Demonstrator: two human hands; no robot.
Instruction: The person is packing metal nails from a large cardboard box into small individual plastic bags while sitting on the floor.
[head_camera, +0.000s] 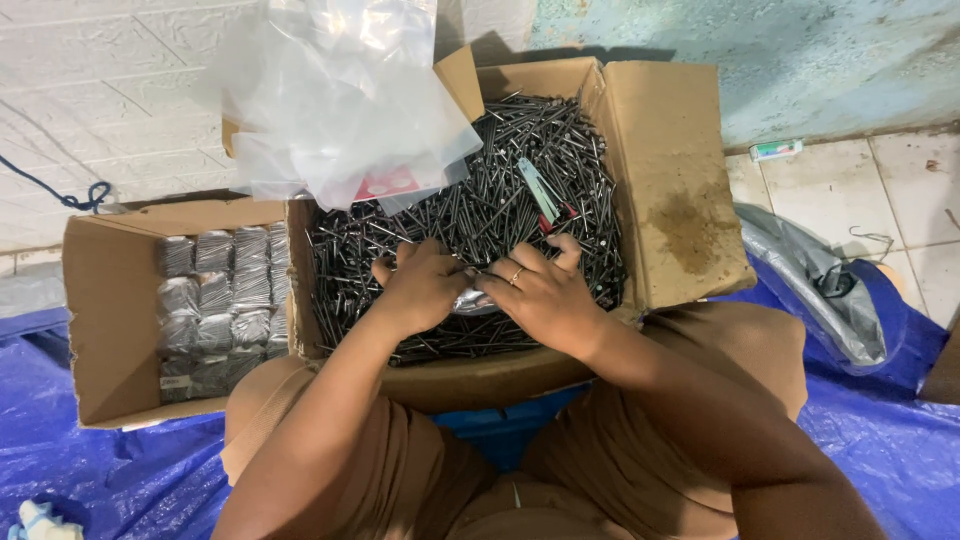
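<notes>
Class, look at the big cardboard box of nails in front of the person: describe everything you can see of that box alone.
The nail box is brown corrugated cardboard, open at the top with its flaps folded outward. A dark stain marks the right flap. It is filled with loose dark metal nails lying in all directions. It sits on a blue tarp, against the person's knees. A smaller box of packed bundles touches its left side, and clear plastic bags hang over its back left corner. The left hand and right hand rest on the nails inside.

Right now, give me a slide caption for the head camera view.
Both hands, left hand and right hand, hold a small clear bag over a cardboard box of loose nails.
</notes>
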